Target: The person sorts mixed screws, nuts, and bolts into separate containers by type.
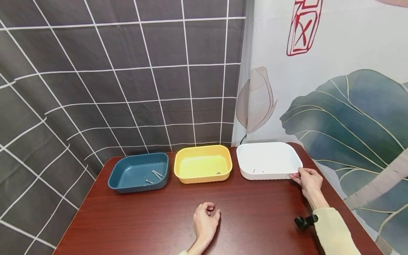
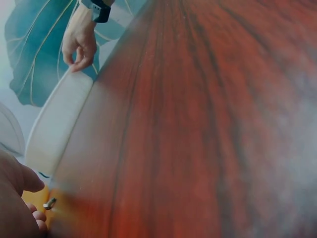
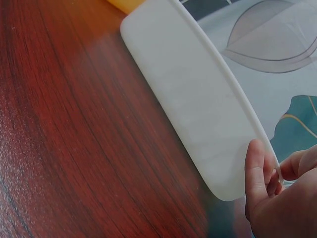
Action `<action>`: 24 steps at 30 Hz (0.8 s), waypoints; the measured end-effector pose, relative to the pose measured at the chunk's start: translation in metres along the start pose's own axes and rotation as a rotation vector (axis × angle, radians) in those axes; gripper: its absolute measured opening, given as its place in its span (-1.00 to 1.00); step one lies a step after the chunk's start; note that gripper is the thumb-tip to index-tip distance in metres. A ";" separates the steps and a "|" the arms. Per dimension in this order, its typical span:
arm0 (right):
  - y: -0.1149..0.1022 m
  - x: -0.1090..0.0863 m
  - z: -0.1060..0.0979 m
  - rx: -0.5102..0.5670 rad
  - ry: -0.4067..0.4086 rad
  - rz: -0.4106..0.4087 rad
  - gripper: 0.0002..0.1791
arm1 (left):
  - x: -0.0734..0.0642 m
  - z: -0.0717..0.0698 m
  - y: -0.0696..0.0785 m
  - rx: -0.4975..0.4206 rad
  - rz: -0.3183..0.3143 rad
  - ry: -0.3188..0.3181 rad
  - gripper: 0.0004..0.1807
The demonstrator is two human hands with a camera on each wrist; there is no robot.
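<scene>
In the head view my left hand (image 1: pixel 205 221) is above the front middle of the table, thumb and fingers curled about a small metal screw (image 1: pixel 216 207). The left wrist view shows that screw (image 2: pixel 49 204) by the fingertips, its exact contact partly hidden. At the right, my right hand (image 1: pixel 309 180) grips the near right corner of the white tray (image 1: pixel 271 176). The right wrist view shows fingers (image 3: pixel 255 171) against the outer wall of this tray (image 3: pixel 193 94), with the rim between them and the thumb. Two small dark pins lie inside the white tray.
A yellow tray (image 1: pixel 204 179) stands in the middle with a small metal piece (image 1: pixel 218 173) inside. To its left, a blue tray (image 1: pixel 137 187) holds several long screws (image 1: pixel 157 174). Hanging cloths rise behind the brown table (image 1: pixel 255 212), whose right edge runs beside my right arm.
</scene>
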State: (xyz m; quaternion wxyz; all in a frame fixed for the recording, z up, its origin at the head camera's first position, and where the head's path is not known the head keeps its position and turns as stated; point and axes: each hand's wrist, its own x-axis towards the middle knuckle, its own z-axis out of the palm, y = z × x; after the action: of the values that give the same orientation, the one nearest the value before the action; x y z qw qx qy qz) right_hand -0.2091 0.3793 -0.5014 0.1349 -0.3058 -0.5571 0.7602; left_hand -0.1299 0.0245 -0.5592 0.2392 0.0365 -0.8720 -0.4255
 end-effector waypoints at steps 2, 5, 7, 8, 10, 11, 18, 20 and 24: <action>0.000 0.000 0.000 0.000 -0.001 -0.003 -0.91 | 0.000 0.001 0.001 0.009 -0.012 0.001 -0.75; 0.000 0.001 0.000 0.011 0.001 0.001 -0.90 | 0.000 0.003 0.002 0.026 -0.018 0.000 -0.75; 0.000 0.001 0.000 0.017 0.005 0.010 -0.89 | 0.000 0.004 0.002 0.039 -0.017 -0.001 -0.75; 0.000 0.002 0.000 0.021 0.006 0.014 -0.89 | -0.001 0.004 0.002 0.046 -0.016 -0.003 -0.75; 0.001 0.001 0.000 0.012 0.005 0.004 -0.89 | 0.000 0.004 0.002 0.059 -0.010 -0.007 -0.75; 0.001 0.001 0.000 0.010 0.004 0.000 -0.90 | 0.000 0.005 0.002 0.065 -0.007 -0.010 -0.75; 0.000 0.001 0.000 0.021 -0.002 0.004 -0.90 | 0.002 0.005 0.001 0.091 0.025 -0.028 -0.73; 0.000 0.001 -0.001 0.014 -0.006 0.001 -0.90 | 0.002 0.005 0.001 0.100 0.028 -0.039 -0.74; 0.000 0.000 -0.001 0.005 -0.005 0.008 -0.90 | 0.004 0.004 0.000 0.121 0.057 -0.058 -0.76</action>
State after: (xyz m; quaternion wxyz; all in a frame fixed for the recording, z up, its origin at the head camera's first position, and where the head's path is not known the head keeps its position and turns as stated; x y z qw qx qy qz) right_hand -0.2084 0.3803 -0.5022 0.1311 -0.3057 -0.5544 0.7629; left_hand -0.1348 0.0265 -0.5598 0.2231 0.0137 -0.9034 -0.3660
